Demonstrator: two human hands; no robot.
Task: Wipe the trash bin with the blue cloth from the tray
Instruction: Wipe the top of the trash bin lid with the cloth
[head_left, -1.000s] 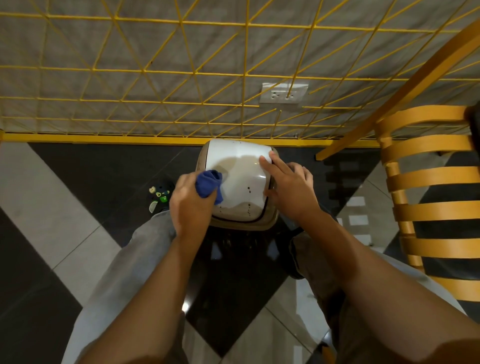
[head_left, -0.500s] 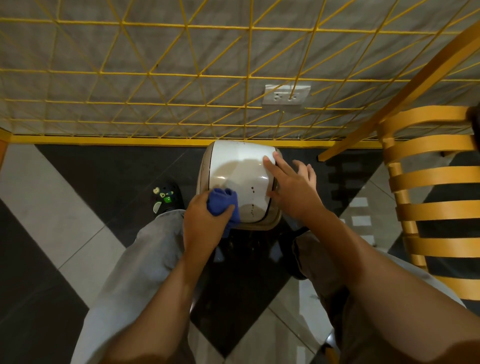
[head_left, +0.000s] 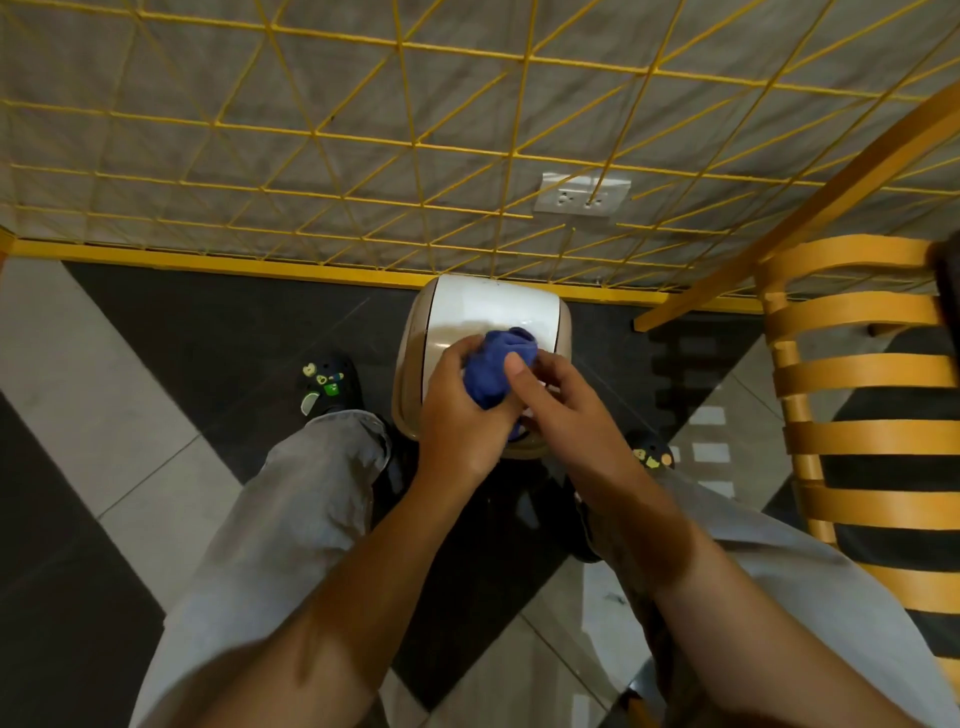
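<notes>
Left hand (head_left: 457, 415) grips bunched blue cloth (head_left: 491, 371); right hand (head_left: 566, 415) pinches it too. Both over near edge of trash bin (head_left: 493, 306); bare lid beyond.

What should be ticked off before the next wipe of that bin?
1. Grip on cloth: ok, left hand holds it.
2. Right hand free to steady the bin: not ok, it pinches the cloth too.
3. Cloth touching the lid: cannot tell, hands hide it.
4. Bin upright on the floor: ok.
5. Lid clean: cannot tell, partly covered.
</notes>
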